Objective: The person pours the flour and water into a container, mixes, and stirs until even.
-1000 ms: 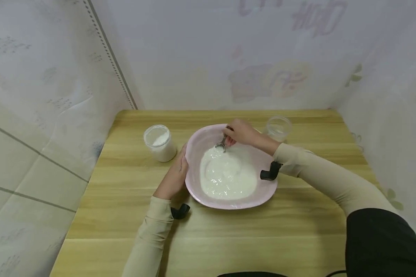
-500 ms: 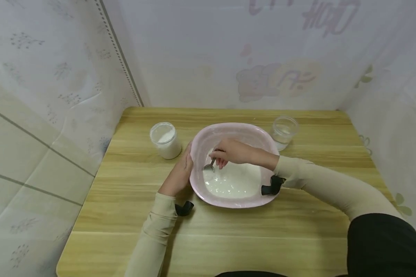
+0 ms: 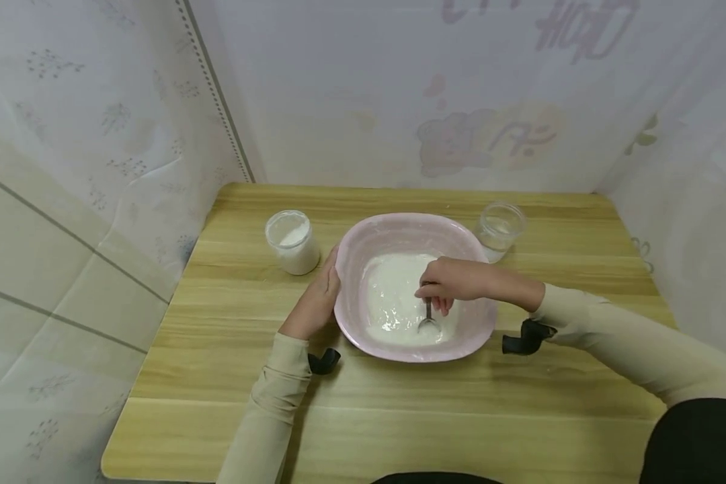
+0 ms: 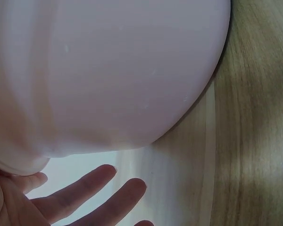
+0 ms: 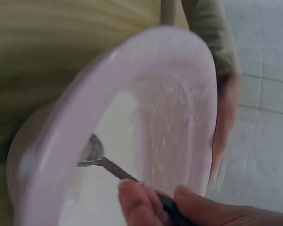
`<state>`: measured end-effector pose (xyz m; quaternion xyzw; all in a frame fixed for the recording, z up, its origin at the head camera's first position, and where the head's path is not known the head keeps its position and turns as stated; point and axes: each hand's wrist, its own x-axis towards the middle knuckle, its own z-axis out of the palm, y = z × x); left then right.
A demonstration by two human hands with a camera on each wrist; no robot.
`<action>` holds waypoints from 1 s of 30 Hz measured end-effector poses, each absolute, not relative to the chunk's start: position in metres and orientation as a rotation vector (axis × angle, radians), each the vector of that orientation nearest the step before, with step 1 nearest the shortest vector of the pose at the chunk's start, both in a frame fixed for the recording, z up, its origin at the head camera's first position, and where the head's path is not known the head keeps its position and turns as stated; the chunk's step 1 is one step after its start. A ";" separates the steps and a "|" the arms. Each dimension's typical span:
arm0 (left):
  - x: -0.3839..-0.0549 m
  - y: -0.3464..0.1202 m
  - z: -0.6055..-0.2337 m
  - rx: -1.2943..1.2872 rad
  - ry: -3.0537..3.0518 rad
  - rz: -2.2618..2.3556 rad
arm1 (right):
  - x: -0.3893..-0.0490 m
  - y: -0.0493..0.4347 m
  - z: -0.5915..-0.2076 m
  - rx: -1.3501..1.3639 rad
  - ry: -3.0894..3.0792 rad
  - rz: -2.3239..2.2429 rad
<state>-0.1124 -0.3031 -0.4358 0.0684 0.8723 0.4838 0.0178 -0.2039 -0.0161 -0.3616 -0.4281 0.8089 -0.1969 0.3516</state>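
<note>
A pink basin holds a thick, glossy white mixture. My left hand rests against the outside of the basin's left rim; in the left wrist view its fingers extend fairly straight below the basin wall. Over the basin, my right hand pinches the handle of a metal spoon. The spoon's head dips into the mixture near the front right. In the right wrist view, the thumb and fingers grip a dark handle, and the metal spoon head shows just inside the basin rim.
A clear jar of white powder stands left of the basin. Behind the basin's right side is a clear container with little visible inside. The wooden table meets patterned walls at the back and sides.
My right hand has carried the spoon from the basin's back, along its left side, to the front right through the mixture. My left hand stays at the rim. The head view has shifted slightly.
</note>
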 end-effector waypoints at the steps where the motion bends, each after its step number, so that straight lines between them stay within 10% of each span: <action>1: -0.113 -0.303 -0.435 0.213 2.707 1.506 | -0.208 -0.011 -0.360 -1.097 2.118 -0.495; 18: -0.113 -0.303 -0.436 0.192 2.685 1.500 | -0.267 0.006 -0.369 -1.251 2.527 -0.469; 30: -0.113 -0.302 -0.435 0.155 2.683 1.483 | -0.241 0.016 -0.358 -1.057 2.193 -0.418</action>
